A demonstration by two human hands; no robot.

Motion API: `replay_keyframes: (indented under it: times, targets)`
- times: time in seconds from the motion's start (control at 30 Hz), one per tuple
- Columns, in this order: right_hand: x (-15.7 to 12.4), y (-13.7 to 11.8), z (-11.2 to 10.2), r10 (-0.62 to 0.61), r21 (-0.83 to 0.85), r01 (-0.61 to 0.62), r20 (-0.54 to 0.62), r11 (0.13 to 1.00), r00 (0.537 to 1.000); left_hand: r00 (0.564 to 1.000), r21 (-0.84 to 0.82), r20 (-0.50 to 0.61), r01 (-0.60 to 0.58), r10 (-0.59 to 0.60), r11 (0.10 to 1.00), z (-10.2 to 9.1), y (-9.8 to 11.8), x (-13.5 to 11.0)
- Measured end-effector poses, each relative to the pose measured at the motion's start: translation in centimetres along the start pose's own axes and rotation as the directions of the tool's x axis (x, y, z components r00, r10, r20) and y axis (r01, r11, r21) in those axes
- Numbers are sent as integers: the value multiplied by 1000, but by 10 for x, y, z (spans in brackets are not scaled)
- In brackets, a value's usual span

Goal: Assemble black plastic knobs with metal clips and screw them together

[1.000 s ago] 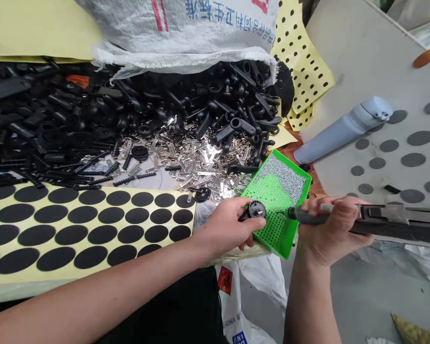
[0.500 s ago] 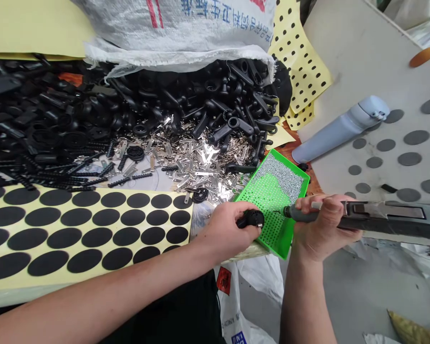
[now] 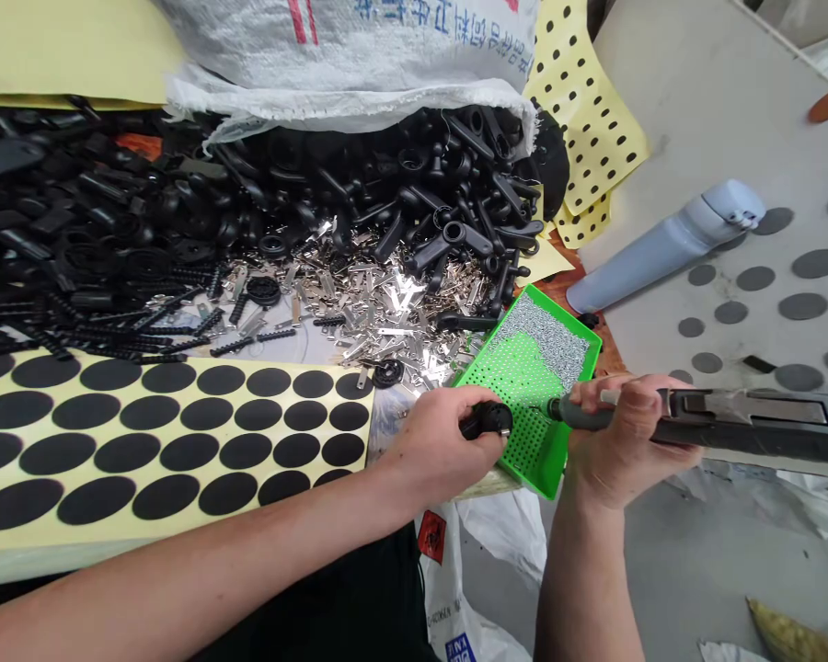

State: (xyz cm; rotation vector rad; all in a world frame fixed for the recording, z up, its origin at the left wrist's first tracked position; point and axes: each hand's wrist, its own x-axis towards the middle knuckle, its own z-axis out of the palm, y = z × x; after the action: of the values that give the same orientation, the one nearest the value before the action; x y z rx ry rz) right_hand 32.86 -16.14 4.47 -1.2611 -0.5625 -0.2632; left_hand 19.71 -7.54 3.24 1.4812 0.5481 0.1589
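I'm seeing my left hand clamping a small black molded plastic part while my right hand is wrapping a slim grey rotary tool just beside it, above a green perforated plastic tray.

Spotted with black circles: pale yellow backing sheets, lower left and upper right of the frame.
Coloured bright green: the holed tray right of centre, partly covered in silver-grey specks; printed red and blue: the white woven sack at top.
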Motion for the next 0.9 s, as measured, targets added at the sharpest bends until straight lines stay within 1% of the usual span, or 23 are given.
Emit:
replay_keyframes:
  times: [0.1, 0.17, 0.27, 0.4, 0.53, 0.6, 0.67, 0.77, 0.9]
  targets:
    - [0, 1, 0, -14, -13, 14, 6, 1000, 1000, 1000, -20, 7, 1, -1, 1000, 0, 0, 0]
    - [1, 1, 1, -2, -15, 2, 14, 1000, 1000, 1000, -31, 8, 10, -10, 999, 0, -2, -1]
    - [5, -5, 1, 9, 7, -9, 53, 1000, 999, 1000, -31, -4, 12, -12, 999, 1, -5, -1]
    - [9, -25, 4, -51, 73, 43, 112, 996, 992, 1000, -14, -22, 7, -8, 1000, 1, -4, 0]
    - [8, -50, 12, -60, 125, 42, 148, 991, 987, 999, 27, -45, 20, -19, 999, 1, 1, 0]
    - [6, -58, 16, -101, 149, 79, 147, 986, 984, 999, 23, -52, 19, -17, 1000, 2, 0, 0]
    - [3, -62, 19, -124, 164, 94, 186, 982, 975, 998, 12, -57, 12, -11, 1000, 4, -2, 0]
    - [0, -66, 23, -103, 158, 67, 233, 985, 967, 998, 12, -64, 5, -4, 1000, 6, -6, 1]
    - [-3, -66, 26, -66, 158, 28, 247, 987, 967, 998, 27, -60, 4, -2, 1000, 6, -5, 2]
